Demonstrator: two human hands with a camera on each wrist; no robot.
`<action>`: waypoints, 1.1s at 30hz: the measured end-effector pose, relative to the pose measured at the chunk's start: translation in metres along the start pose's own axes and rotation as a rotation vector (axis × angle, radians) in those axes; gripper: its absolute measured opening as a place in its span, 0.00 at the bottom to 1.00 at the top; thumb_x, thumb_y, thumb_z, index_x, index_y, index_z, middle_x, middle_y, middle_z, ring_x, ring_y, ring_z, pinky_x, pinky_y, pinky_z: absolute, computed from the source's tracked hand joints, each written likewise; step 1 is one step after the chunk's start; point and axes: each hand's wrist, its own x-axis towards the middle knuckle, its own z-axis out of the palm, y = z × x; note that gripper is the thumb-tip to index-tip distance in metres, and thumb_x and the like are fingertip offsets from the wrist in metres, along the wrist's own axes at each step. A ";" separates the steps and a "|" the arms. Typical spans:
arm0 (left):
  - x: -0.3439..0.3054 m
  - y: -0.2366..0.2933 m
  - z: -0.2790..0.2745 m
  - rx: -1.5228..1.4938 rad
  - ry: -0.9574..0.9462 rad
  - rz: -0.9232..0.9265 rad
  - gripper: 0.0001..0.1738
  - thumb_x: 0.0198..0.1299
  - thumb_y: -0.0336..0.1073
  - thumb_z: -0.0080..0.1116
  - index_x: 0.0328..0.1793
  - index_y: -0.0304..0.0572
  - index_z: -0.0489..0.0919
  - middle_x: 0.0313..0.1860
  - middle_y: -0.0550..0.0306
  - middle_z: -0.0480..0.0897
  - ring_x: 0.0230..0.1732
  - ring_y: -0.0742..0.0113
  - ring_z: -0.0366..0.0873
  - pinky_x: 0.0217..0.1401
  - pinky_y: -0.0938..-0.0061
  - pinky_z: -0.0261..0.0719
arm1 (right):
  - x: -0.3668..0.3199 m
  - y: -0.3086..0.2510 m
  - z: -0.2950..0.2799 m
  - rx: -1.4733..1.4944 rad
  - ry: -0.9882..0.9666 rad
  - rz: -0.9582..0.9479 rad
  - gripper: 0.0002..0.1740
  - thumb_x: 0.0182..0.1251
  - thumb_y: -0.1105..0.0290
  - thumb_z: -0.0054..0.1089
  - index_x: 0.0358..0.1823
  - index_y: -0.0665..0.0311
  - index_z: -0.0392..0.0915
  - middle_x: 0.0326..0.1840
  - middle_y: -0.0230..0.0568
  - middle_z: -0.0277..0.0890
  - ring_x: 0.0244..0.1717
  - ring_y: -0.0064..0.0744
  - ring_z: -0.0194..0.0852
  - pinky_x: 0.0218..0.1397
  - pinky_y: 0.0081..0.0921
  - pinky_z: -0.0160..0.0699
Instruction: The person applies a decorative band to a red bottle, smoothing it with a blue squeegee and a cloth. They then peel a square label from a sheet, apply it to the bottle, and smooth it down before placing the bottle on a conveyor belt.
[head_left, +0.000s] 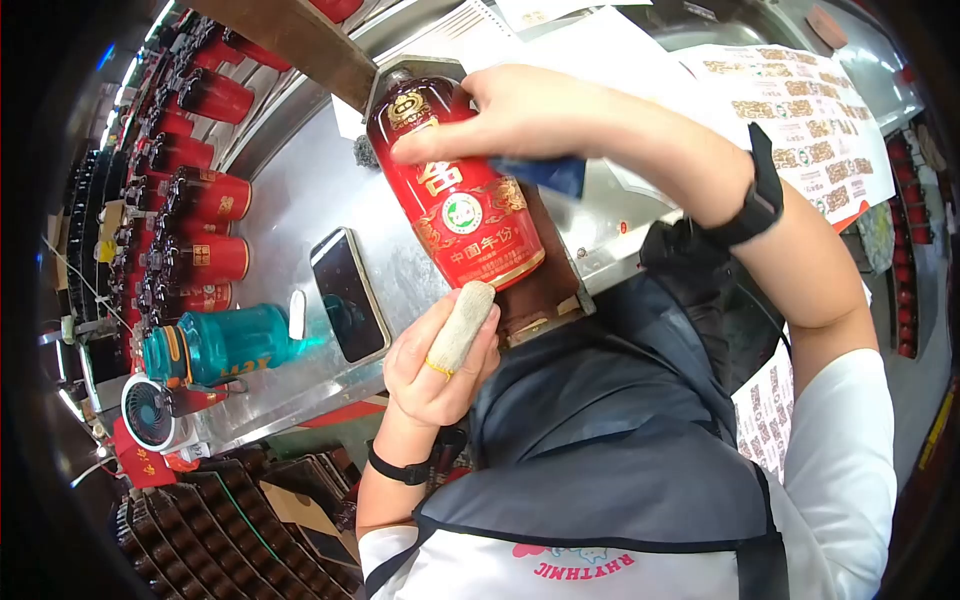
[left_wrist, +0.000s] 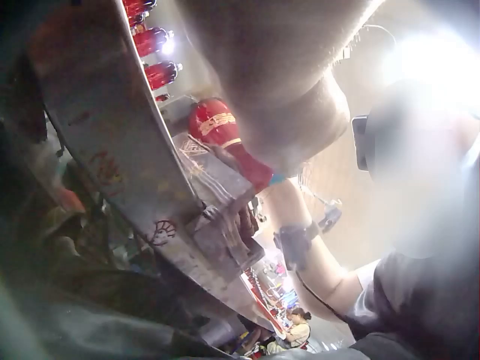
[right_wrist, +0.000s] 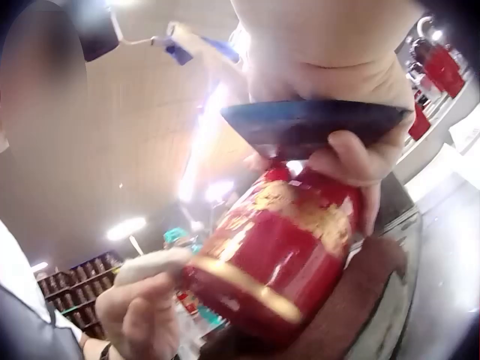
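A red bottle (head_left: pixel 465 215) with gold lettering lies tilted in a metal-and-wood holder (head_left: pixel 545 300). The right hand (head_left: pixel 500 115) reaches over its upper part, thumb on the label. A dark blue flat piece (head_left: pixel 550 175) is tucked in that hand; in the right wrist view the piece (right_wrist: pixel 315 120) sits between palm and curled fingers. The left hand (head_left: pixel 435 370) is at the bottle's base, fingers bent. A pale wrap (head_left: pixel 462 325) with a yellow band, seemingly on a digit, touches the base edge. The left wrist view shows the bottle (left_wrist: pixel 217 124) partly hidden behind an arm.
A phone (head_left: pixel 350 295), a teal drink bottle (head_left: pixel 235 340) and a small fan (head_left: pixel 150 410) are at the left. Rows of red bottles (head_left: pixel 215 200) stand beyond them. Printed sheets (head_left: pixel 810 120) lie at the upper right, and a dark fuzzy lump (head_left: pixel 366 152) beside the holder.
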 end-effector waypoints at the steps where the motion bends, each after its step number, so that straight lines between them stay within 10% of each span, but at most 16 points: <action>1: 0.000 0.000 0.000 -0.002 0.000 -0.003 0.14 0.55 0.24 0.67 0.49 0.35 0.89 0.53 0.46 0.87 0.54 0.51 0.85 0.57 0.64 0.86 | 0.001 0.012 -0.005 0.196 -0.016 -0.033 0.45 0.55 0.30 0.68 0.51 0.70 0.83 0.36 0.43 0.85 0.32 0.30 0.84 0.37 0.26 0.83; 5: -0.001 0.002 -0.001 -0.003 -0.001 -0.023 0.14 0.55 0.24 0.67 0.49 0.36 0.89 0.52 0.46 0.87 0.54 0.50 0.85 0.57 0.64 0.86 | 0.011 0.051 0.004 0.746 -0.366 0.010 0.28 0.64 0.42 0.69 0.45 0.61 0.80 0.21 0.21 0.69 0.15 0.07 0.60 0.13 0.08 0.45; 9: 0.000 0.001 -0.001 0.015 -0.010 -0.018 0.14 0.55 0.24 0.67 0.49 0.36 0.89 0.52 0.46 0.87 0.54 0.50 0.85 0.57 0.64 0.85 | -0.002 0.018 0.012 0.594 -0.120 0.019 0.39 0.56 0.37 0.72 0.51 0.68 0.82 0.31 0.42 0.84 0.32 0.22 0.84 0.35 0.19 0.81; 11: 0.006 -0.001 -0.001 0.021 0.020 0.018 0.14 0.48 0.22 0.69 0.43 0.35 0.89 0.48 0.50 0.87 0.51 0.54 0.86 0.49 0.68 0.90 | -0.008 -0.011 0.007 -0.158 0.001 -0.048 0.50 0.51 0.31 0.71 0.54 0.77 0.81 0.46 0.53 0.86 0.43 0.40 0.88 0.53 0.29 0.84; 13: 0.003 -0.002 -0.002 0.002 0.003 0.017 0.14 0.52 0.23 0.68 0.46 0.35 0.89 0.50 0.48 0.87 0.52 0.52 0.85 0.53 0.66 0.88 | -0.005 -0.010 0.001 -0.125 0.028 0.049 0.50 0.53 0.29 0.69 0.54 0.76 0.80 0.39 0.46 0.85 0.35 0.31 0.86 0.39 0.24 0.84; 16: 0.000 -0.001 -0.003 -0.012 -0.001 -0.005 0.14 0.56 0.24 0.66 0.50 0.35 0.88 0.52 0.45 0.87 0.53 0.50 0.85 0.56 0.64 0.86 | 0.004 0.033 -0.010 0.510 -0.181 0.023 0.44 0.56 0.34 0.71 0.53 0.71 0.78 0.25 0.33 0.75 0.18 0.13 0.67 0.15 0.12 0.58; 21: 0.007 0.000 -0.003 0.015 0.020 -0.008 0.13 0.48 0.22 0.70 0.42 0.35 0.89 0.48 0.49 0.87 0.50 0.54 0.86 0.48 0.68 0.90 | 0.016 0.048 0.011 0.762 -0.392 -0.031 0.42 0.55 0.38 0.74 0.54 0.71 0.77 0.30 0.36 0.80 0.23 0.17 0.75 0.20 0.13 0.68; 25: 0.007 -0.001 -0.003 0.024 0.010 0.022 0.13 0.49 0.22 0.69 0.43 0.35 0.89 0.48 0.49 0.87 0.49 0.54 0.86 0.48 0.69 0.90 | -0.012 -0.012 0.004 0.032 0.024 0.042 0.45 0.52 0.34 0.74 0.50 0.76 0.82 0.45 0.52 0.86 0.42 0.37 0.87 0.49 0.29 0.84; 30: 0.001 0.000 -0.004 -0.005 0.010 -0.005 0.14 0.56 0.24 0.66 0.49 0.35 0.89 0.51 0.47 0.87 0.52 0.51 0.86 0.56 0.66 0.85 | 0.007 0.036 -0.005 0.592 -0.194 0.027 0.35 0.49 0.32 0.75 0.33 0.62 0.82 0.18 0.29 0.72 0.18 0.15 0.69 0.18 0.20 0.61; 33: -0.001 0.000 -0.004 -0.006 0.009 -0.016 0.13 0.55 0.23 0.66 0.48 0.35 0.89 0.51 0.46 0.87 0.50 0.51 0.86 0.55 0.65 0.86 | 0.016 0.048 0.007 0.845 -0.369 0.001 0.31 0.51 0.36 0.76 0.30 0.59 0.81 0.18 0.28 0.72 0.16 0.15 0.65 0.18 0.18 0.58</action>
